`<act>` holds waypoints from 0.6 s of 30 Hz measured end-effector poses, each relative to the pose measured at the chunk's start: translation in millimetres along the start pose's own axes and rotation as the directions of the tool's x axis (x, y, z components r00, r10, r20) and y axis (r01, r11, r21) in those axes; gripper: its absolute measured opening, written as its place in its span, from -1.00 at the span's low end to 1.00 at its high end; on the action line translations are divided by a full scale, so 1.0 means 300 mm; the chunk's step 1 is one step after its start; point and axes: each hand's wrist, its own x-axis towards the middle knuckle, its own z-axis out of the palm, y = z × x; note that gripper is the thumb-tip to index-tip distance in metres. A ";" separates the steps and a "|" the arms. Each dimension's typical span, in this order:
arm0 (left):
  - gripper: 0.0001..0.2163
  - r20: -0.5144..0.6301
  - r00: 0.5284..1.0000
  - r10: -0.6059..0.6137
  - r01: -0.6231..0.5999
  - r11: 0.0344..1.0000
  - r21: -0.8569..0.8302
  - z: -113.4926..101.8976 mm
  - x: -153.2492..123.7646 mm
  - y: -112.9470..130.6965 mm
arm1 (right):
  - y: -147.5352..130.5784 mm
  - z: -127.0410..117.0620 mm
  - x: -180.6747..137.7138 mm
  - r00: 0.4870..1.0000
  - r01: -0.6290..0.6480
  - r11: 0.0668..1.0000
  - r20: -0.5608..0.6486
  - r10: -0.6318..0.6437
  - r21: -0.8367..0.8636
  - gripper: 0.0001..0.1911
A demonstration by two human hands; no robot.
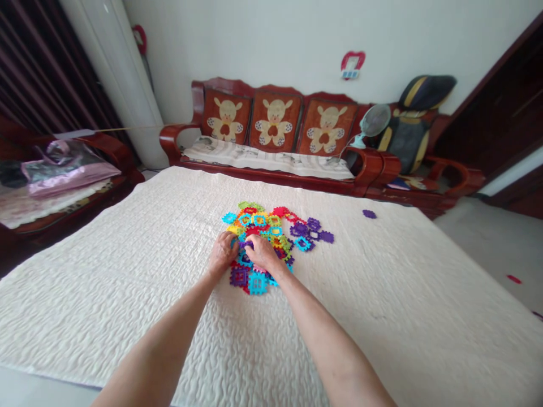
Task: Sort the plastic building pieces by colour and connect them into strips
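Both of our bare forearms reach up from the near edge of the cream quilted mat (127,294) toward its middle. From the single head view, our left hand (222,252) rests knuckles up on the near left side of the heap of flat plastic interlocking tiles (271,237), its fingers curled down onto the pieces; we cannot tell whether it grips any one of them. Our right hand (262,252) lies just beside it, touching or nearly touching it, with the fingertips pinched together on a small purple tile (248,244) that shows between the two hands.

Nearer to us than the hands, a purple square tile (238,276) and a bright blue square tile (258,282) lie flat at the near rim of the heap. Beyond the hands, the heap spreads in yellow, green, red, orange and blue, with a cluster of purple tiles (309,229) on its right side. One lone purple piece (369,213) sits well apart toward the far right part of the mat.

Past the mat's far edge stands a dark red wooden sofa (280,141) with three bear-patterned back cushions, and a small pale fan (373,123) rests on its right armrest. Off the right edge of the mat, a small red piece (513,278) lies on the floor.
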 end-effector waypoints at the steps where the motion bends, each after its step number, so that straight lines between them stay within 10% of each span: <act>1: -0.80 0.001 1.000 0.007 -0.007 1.000 0.001 0.000 0.000 0.000 | 0.014 -0.017 -0.001 0.999 -0.012 0.999 -0.052 0.014 0.031 -0.79; 13: -0.81 -0.003 1.000 0.010 -0.010 1.000 0.000 -0.006 0.001 0.011 | 0.502 -0.391 -0.038 0.742 -0.538 0.840 -0.435 0.511 0.068 -0.63; 18: -0.80 0.007 1.000 -0.015 0.015 1.000 -0.020 -0.008 0.000 0.011 | 0.379 -0.309 -0.114 0.887 -0.256 0.960 -0.367 0.280 0.113 -0.73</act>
